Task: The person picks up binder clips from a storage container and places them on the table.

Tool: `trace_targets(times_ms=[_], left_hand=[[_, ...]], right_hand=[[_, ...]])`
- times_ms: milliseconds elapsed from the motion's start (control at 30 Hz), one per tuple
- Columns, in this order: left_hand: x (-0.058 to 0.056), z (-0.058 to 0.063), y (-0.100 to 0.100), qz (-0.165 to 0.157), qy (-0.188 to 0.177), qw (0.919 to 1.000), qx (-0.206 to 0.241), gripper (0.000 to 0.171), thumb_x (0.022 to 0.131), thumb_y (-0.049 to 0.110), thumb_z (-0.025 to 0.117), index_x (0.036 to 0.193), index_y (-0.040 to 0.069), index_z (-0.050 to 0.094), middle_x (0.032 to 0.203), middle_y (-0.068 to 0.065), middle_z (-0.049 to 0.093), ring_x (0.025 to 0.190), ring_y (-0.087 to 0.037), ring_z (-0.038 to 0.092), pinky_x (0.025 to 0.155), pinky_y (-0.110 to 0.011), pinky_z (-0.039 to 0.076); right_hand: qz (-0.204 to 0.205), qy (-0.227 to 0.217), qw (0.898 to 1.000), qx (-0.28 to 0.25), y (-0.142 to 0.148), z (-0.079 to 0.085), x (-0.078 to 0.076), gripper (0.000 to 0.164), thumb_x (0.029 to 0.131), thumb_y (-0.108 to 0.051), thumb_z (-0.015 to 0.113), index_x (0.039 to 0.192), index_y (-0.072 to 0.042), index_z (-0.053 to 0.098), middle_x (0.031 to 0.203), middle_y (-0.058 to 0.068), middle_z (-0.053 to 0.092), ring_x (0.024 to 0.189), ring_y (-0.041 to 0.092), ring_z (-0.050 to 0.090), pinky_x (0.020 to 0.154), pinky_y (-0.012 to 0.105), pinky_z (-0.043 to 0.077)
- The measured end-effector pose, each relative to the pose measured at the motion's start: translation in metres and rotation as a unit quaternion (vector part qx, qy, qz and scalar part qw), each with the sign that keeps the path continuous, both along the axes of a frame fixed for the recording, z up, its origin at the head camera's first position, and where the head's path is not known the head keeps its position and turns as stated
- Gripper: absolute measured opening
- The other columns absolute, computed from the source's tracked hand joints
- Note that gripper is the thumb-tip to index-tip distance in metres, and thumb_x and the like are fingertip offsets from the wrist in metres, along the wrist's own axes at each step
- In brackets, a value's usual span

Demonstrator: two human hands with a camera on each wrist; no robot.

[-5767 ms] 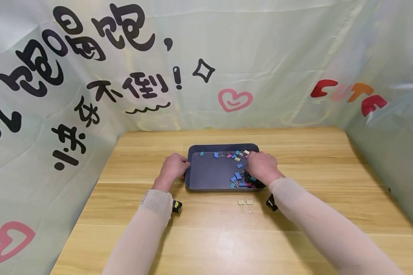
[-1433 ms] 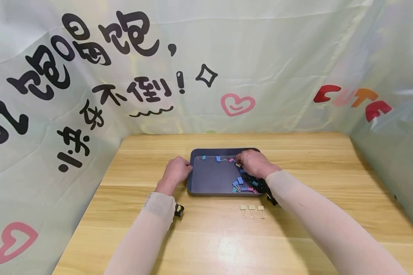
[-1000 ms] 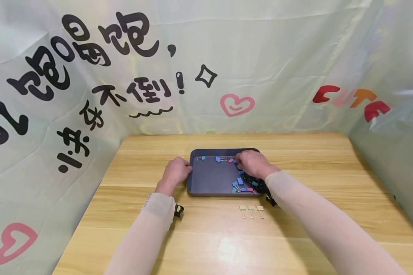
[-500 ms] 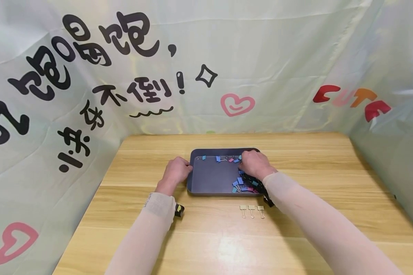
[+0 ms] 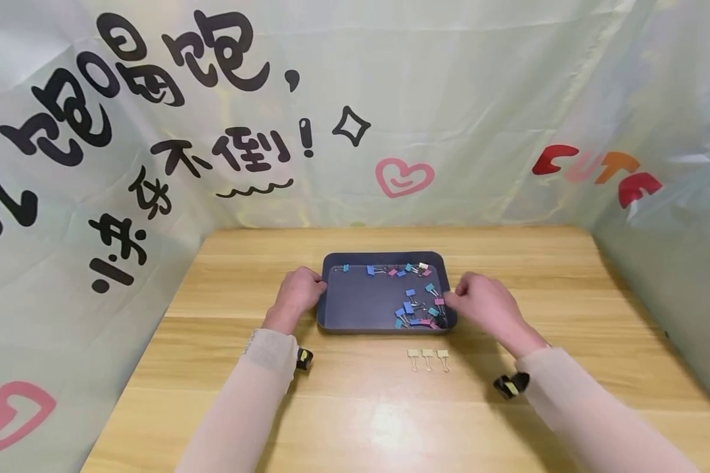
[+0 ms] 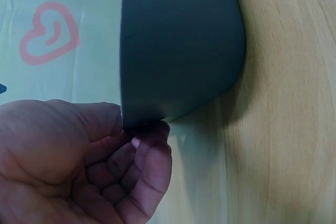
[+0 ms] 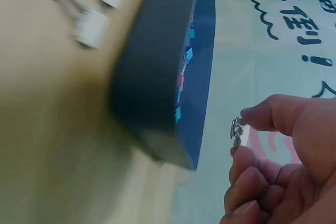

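Pale beige sleeves (image 5: 239, 394) end beside black wrist cameras (image 5: 501, 386) bearing yellow marks (image 5: 511, 389).

Pinching on both sides!
Holds left arm (image 5: 239, 401) outstretched, pinching between thumb and curled fingers with left hand (image 5: 297, 293); slants right arm (image 5: 597, 407) inward, pinching between thumb and fingertip with right hand (image 5: 490, 310), other fingers curled.

"CUTE" (image 5: 617, 163) and "饱喝饱,快乐不倒!" (image 5: 180, 154) on backdrop (image 5: 479, 85)

In the right wrist view, pale clips (image 7: 92, 27) blur — the topmost cut off above.
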State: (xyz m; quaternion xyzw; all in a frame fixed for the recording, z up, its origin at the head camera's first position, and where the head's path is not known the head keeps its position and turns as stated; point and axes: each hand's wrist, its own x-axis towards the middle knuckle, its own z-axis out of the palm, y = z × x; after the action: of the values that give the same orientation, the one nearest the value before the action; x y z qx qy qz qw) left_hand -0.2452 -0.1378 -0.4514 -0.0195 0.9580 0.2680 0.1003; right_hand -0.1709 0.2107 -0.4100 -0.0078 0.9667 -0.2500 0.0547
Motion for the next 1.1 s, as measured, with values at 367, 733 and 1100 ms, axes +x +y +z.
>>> trace_targets(times_ms=[367,733,1100], left_hand=[[0.000,0.001,-0.002,-0.006,0.008,0.9999,-0.006,0.025,0.105,0.023,0.063,0.110,0.009,0.083,0.100,-0.007,0.079,0.082,-0.021,0.066,0.076,-0.036,0.053],[-0.002,0.000,0.000,-0.003,0.004,1.0000,-0.003,0.025,0.105,0.023,0.063,0.112,0.010,0.083,0.106,-0.008,0.079,0.086,-0.022,0.067,0.079,-0.038,0.054],[-0.002,0.000,0.000,-0.006,0.002,1.0000,-0.007,0.025,0.105,0.023,0.063,0.112,0.009,0.083,0.107,-0.009,0.079,0.083,-0.022,0.066,0.077,-0.036,0.053]], right_hand=[[-0.046,-0.030,0.998,0.007,0.012,-0.039,0.065,0.026,0.094,-0.034,0.068,0.088,-0.009,0.064,0.070,0.001,0.062,0.064,0.020,0.056,0.055,0.034,0.041],[-0.056,-0.047,0.997,0.037,0.005,-0.055,0.071,0.025,0.092,-0.034,0.068,0.085,-0.011,0.062,0.073,0.003,0.061,0.065,0.022,0.056,0.053,0.036,0.040],[-0.047,-0.055,0.996,0.044,0.005,-0.052,0.073,0.027,0.093,-0.036,0.069,0.086,-0.011,0.063,0.073,0.003,0.061,0.065,0.021,0.055,0.053,0.036,0.040]])
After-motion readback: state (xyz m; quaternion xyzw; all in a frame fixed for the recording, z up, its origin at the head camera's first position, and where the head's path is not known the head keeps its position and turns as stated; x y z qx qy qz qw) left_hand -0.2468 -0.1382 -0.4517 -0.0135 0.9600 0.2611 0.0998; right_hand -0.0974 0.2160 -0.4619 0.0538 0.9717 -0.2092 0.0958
